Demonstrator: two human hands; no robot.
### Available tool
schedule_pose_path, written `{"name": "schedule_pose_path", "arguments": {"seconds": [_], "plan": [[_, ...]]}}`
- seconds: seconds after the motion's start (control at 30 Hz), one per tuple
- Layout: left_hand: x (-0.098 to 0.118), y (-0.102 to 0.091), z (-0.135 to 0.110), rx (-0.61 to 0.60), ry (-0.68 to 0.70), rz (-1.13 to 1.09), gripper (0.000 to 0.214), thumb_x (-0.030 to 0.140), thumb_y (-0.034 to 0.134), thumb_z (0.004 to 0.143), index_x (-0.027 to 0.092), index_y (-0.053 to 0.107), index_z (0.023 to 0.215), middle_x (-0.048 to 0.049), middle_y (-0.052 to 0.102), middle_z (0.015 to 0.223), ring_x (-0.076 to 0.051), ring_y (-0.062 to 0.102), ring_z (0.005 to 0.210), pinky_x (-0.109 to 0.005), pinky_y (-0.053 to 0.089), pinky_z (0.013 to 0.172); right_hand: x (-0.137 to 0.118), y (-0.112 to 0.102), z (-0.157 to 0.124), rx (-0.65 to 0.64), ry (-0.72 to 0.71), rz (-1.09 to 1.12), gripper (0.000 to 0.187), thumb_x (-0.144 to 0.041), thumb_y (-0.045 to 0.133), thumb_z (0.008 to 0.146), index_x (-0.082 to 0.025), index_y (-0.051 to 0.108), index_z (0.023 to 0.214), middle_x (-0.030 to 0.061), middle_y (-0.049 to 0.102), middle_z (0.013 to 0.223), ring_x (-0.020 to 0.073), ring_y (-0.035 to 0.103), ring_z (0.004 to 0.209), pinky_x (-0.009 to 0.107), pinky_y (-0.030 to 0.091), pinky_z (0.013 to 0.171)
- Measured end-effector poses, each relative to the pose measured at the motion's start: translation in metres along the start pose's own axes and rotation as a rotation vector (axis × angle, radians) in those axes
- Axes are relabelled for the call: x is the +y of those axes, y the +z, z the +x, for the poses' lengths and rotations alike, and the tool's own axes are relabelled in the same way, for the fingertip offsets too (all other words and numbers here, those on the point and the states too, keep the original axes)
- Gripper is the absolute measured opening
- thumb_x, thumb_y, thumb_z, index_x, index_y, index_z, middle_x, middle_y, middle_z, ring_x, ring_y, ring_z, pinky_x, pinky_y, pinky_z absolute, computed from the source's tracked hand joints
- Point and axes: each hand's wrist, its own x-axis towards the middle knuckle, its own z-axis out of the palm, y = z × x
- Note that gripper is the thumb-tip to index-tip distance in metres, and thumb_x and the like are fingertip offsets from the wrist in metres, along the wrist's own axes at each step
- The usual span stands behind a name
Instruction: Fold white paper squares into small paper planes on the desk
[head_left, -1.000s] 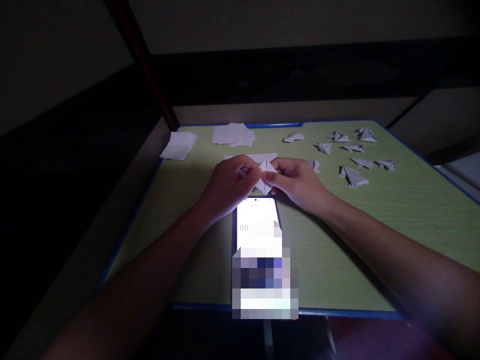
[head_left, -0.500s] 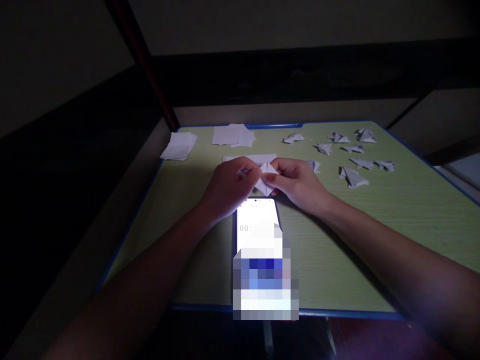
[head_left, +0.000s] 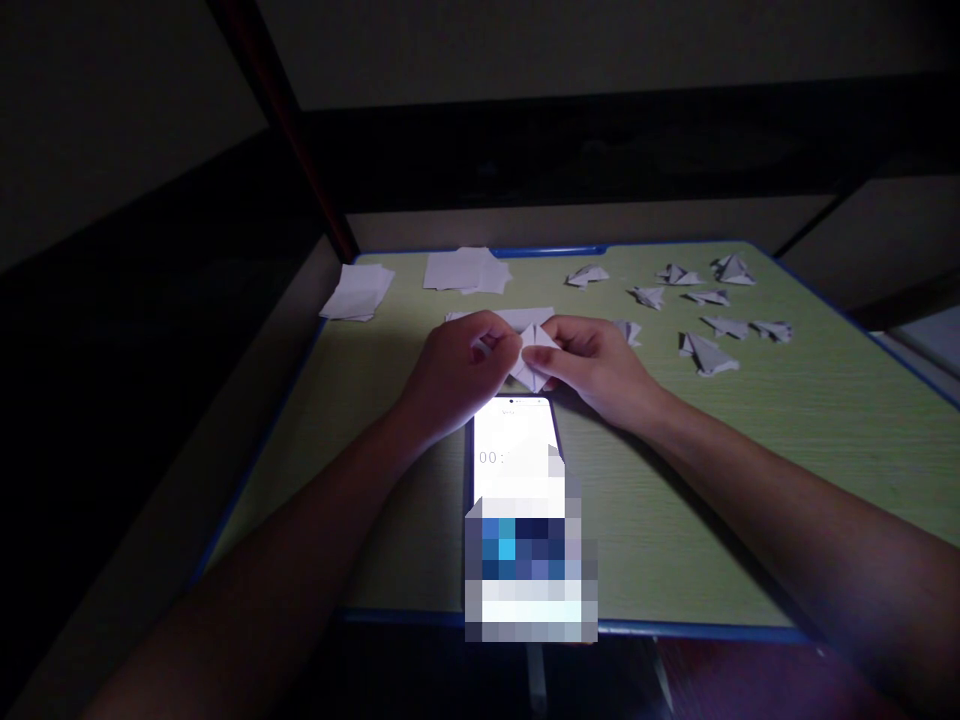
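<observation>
A small white folded paper piece is pinched between both hands just above the table. My left hand grips its left side with fingers curled. My right hand holds its right side, thumb and fingers pressed on the folds. A lit phone lies flat on the table right below the hands, showing a timer. Behind the hands lies a flat white sheet, partly hidden by them.
The green table has a blue rim. Several finished folded paper shapes are scattered at the back right. Two piles of plain paper lie at the back left and back middle. The room around is dark.
Nothing has visibly moved; both hands keep pinching the folded paper in the same spot. Only the phone's screen content differs.
</observation>
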Motion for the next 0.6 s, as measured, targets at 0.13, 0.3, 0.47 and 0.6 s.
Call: {"name": "schedule_pose_path", "arguments": {"seconds": [0.13, 0.3, 0.47, 0.6], "plan": [[0.0006, -0.0004, -0.0006, 0.010, 0.028, 0.032, 0.017, 0.018, 0.054, 0.085, 0.016, 0.058, 0.069, 0.0002, 0.058, 0.062, -0.010, 0.051, 0.059, -0.023, 0.036, 0.051, -0.0002, 0.0001, 0.0000, -0.001, 0.003, 0.024, 0.025, -0.035, 0.076, 0.073, -0.017, 0.060, 0.068, -0.0034, 0.055, 0.059, 0.0094, 0.046, 0.052, 0.026, 0.031, 0.050], [0.0001, 0.0006, -0.0004, 0.019, 0.045, 0.049, 0.017, 0.018, 0.053, 0.085, 0.016, 0.058, 0.069, 0.0009, 0.058, 0.063, -0.010, 0.049, 0.057, -0.023, 0.035, 0.051, 0.0011, -0.0007, -0.0001, -0.011, -0.001, 0.026, 0.027, -0.035, 0.077, 0.073, -0.017, 0.058, 0.067, -0.0034, 0.054, 0.059, 0.0091, 0.046, 0.053, 0.025, 0.031, 0.050], [0.0006, 0.0003, 0.0002, 0.035, 0.044, 0.070, 0.016, 0.017, 0.054, 0.083, 0.017, 0.057, 0.067, 0.0019, 0.058, 0.061, -0.009, 0.046, 0.055, -0.024, 0.033, 0.051, 0.0011, -0.0015, 0.0003, -0.030, -0.004, 0.028, 0.029, -0.036, 0.078, 0.074, -0.018, 0.058, 0.066, -0.0039, 0.052, 0.058, 0.0088, 0.044, 0.052, 0.025, 0.029, 0.048], [-0.0002, 0.0007, 0.0001, 0.035, 0.046, 0.070, 0.016, 0.019, 0.055, 0.083, 0.016, 0.058, 0.068, 0.0019, 0.058, 0.061, -0.009, 0.047, 0.055, -0.024, 0.034, 0.051, 0.0007, -0.0014, 0.0005, -0.036, 0.005, 0.023, 0.031, -0.037, 0.078, 0.074, -0.018, 0.055, 0.064, -0.0037, 0.052, 0.057, 0.0090, 0.044, 0.052, 0.025, 0.029, 0.048]]}}
